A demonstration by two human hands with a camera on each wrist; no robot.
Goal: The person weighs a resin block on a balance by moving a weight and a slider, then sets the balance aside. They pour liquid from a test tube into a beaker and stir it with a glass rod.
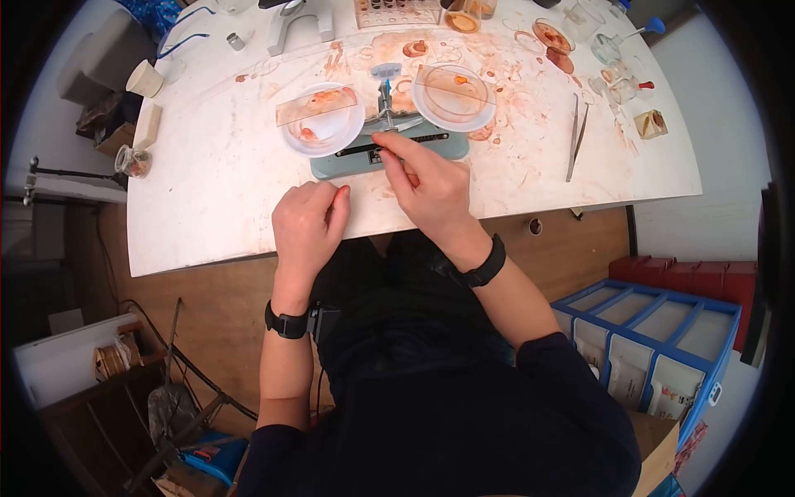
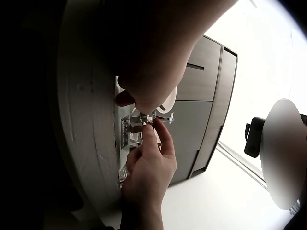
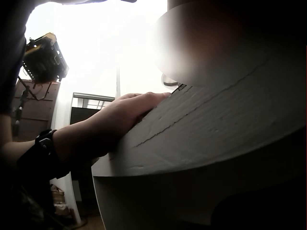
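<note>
A grey-green balance (image 1: 329, 168) with two white pans stands near the table's front edge. The left pan (image 1: 335, 136) carries a clear plate with reddish smears; on the right pan (image 1: 466, 121) lies another clear plate with an orange bit. My right hand (image 1: 435, 182) reaches over the front of the balance, where thumb and index finger pinch a small part at its beam. The left wrist view shows these fingertips meeting; that part is mostly hidden. Just left of it, my left hand (image 1: 305, 219) rests on the table edge, loosely curled around nothing.
Tweezers (image 1: 575, 137) lie to the right, with a small square dish (image 1: 651, 124) and glassware beyond. A test tube rack (image 1: 397, 13) stands at the back. A glass jar (image 1: 132, 161) and white block (image 1: 147, 127) line the left side. Reddish stains mark the white table (image 1: 207, 199).
</note>
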